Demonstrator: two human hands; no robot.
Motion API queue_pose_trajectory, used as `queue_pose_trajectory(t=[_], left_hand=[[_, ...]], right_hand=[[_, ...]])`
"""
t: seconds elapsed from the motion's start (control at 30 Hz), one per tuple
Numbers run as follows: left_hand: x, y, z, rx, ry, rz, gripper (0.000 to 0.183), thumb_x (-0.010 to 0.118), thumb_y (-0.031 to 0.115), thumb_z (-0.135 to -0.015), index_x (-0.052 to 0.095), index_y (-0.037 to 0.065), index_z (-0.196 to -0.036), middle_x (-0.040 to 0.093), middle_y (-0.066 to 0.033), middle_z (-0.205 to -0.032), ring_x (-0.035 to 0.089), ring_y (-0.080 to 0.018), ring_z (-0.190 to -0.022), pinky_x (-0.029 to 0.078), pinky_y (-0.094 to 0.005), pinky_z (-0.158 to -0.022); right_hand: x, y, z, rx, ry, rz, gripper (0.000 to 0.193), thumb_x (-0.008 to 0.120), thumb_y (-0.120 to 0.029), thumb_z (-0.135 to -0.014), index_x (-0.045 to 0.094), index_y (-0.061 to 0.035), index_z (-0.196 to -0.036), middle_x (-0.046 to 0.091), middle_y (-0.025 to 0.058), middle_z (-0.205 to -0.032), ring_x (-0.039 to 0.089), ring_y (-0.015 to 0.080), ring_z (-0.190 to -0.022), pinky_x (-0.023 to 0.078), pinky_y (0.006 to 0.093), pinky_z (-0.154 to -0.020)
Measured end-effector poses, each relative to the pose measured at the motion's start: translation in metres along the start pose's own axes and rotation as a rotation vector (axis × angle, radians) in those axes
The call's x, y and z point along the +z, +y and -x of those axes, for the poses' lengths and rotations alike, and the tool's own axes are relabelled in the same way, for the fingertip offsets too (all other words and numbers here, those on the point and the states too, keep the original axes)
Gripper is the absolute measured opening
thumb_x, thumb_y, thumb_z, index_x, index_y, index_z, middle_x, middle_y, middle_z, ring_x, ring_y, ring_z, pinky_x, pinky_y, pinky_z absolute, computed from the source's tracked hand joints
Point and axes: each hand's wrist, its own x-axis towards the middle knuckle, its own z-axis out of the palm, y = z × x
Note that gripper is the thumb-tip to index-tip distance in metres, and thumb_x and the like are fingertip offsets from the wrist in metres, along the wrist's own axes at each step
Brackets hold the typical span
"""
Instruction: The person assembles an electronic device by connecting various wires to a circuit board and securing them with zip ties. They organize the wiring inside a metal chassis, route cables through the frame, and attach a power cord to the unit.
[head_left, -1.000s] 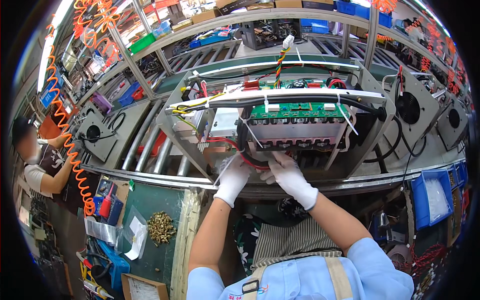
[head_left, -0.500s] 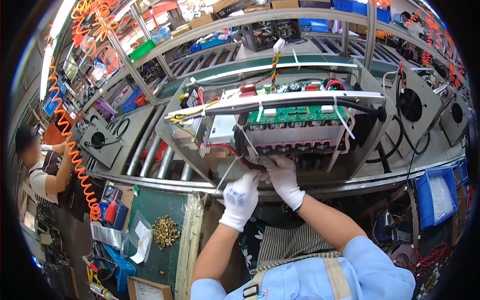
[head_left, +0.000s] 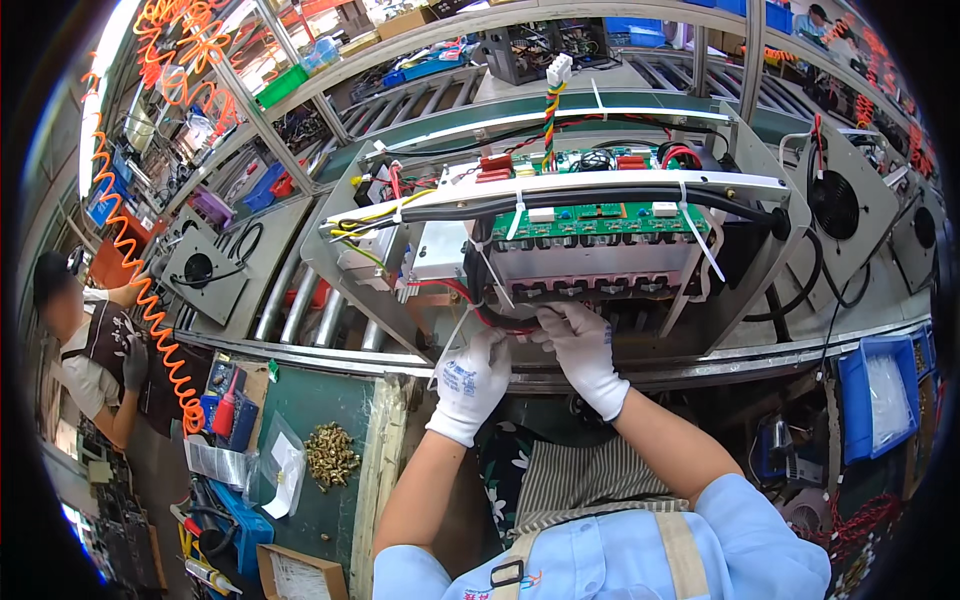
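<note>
A metal chassis (head_left: pixel 765 265) stands in front of me, with a green circuit board (head_left: pixel 600 222) and finned metal blocks inside. A bundle of red and black cables (head_left: pixel 508 322) curves down at its near side. My right hand (head_left: pixel 585 358), in a white glove, has thumb and fingers closed around the black cable end of this bundle. Just left of it, my gloved left hand (head_left: pixel 472 385) is pinched beneath the bundle; what its fingertips hold is hidden. A white cable tie tail (head_left: pixel 452 345) slants beside the left hand. Other cable ties (head_left: pixel 704 242) stick out from the front rail.
Grey fan panels (head_left: pixel 830 200) stand at the right. Brass fittings (head_left: pixel 332 456) lie heaped on the green mat (head_left: pixel 340 400) at left. A blue bin (head_left: pixel 880 395) is at far right. A coiled orange air hose (head_left: pixel 135 265) hangs at left, near a co-worker (head_left: pixel 95 350).
My hands have drawn slightly apart, the left one leftward and the right one rightward. The view has shifted a little. At left, the co-worker's gloved hand now shows in front of their body.
</note>
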Motion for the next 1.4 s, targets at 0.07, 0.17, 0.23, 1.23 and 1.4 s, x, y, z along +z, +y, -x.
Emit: queue_pose_trajectory(t=[0.07, 0.17, 0.23, 1.23, 1.4], left_hand=[[0.002, 0.003, 0.001, -0.049, 0.027, 0.042, 0.017, 0.066, 0.006, -0.084, 0.057, 0.007, -0.098, 0.067, -0.012, -0.071, 0.066, -0.0325, -0.06, 0.051, -0.0369, -0.053], [0.0, 0.009, -0.003, -0.107, -0.03, 0.179, 0.016, 0.065, 0.005, -0.084, 0.056, 0.003, -0.098, 0.068, -0.0138, -0.077, 0.068, -0.028, -0.066, 0.052, -0.0327, -0.058], [0.007, -0.008, -0.005, -0.321, -0.131, 0.42, 0.016, 0.065, 0.005, -0.085, 0.057, 0.001, -0.098, 0.068, -0.0139, -0.082, 0.069, -0.0235, -0.073, 0.052, -0.0307, -0.065], [-0.02, 0.003, -0.022, -0.308, -0.277, 0.384, 0.017, 0.058, 0.008, -0.085, 0.069, 0.002, -0.097, 0.07, -0.0167, -0.091, 0.069, -0.0324, -0.086, 0.053, -0.0371, -0.074], [-0.022, 0.005, -0.021, -0.331, -0.292, 0.378, 0.018, 0.058, 0.011, -0.086, 0.069, 0.003, -0.098, 0.07, -0.0168, -0.091, 0.068, -0.0332, -0.086, 0.053, -0.0384, -0.075]], right_hand=[[-0.001, 0.011, -0.001, -0.167, 0.015, 0.066, 0.014, 0.061, -0.009, -0.096, 0.065, 0.0009, -0.105, 0.068, 0.0065, -0.093, 0.067, 0.0123, -0.076, 0.052, 0.0252, -0.066], [0.002, 0.027, 0.003, -0.312, 0.048, 0.112, 0.014, 0.065, -0.005, -0.092, 0.066, 0.0011, -0.104, 0.068, 0.0063, -0.094, 0.067, 0.0122, -0.082, 0.052, 0.0252, -0.07], [0.007, 0.025, 0.008, -0.414, 0.054, 0.187, 0.014, 0.067, -0.004, -0.09, 0.067, 0.0015, -0.103, 0.068, 0.0074, -0.096, 0.067, 0.0128, -0.085, 0.052, 0.0262, -0.073], [-0.009, -0.006, 0.006, -0.184, -0.214, 0.275, 0.025, 0.067, -0.015, -0.089, 0.062, 0.0001, -0.108, 0.068, 0.0132, -0.1, 0.069, 0.0219, -0.093, 0.054, 0.0321, -0.083], [-0.008, -0.008, 0.005, -0.168, -0.215, 0.299, 0.025, 0.068, -0.015, -0.088, 0.062, 0.0004, -0.107, 0.068, 0.0133, -0.101, 0.069, 0.0215, -0.093, 0.054, 0.0323, -0.083]])
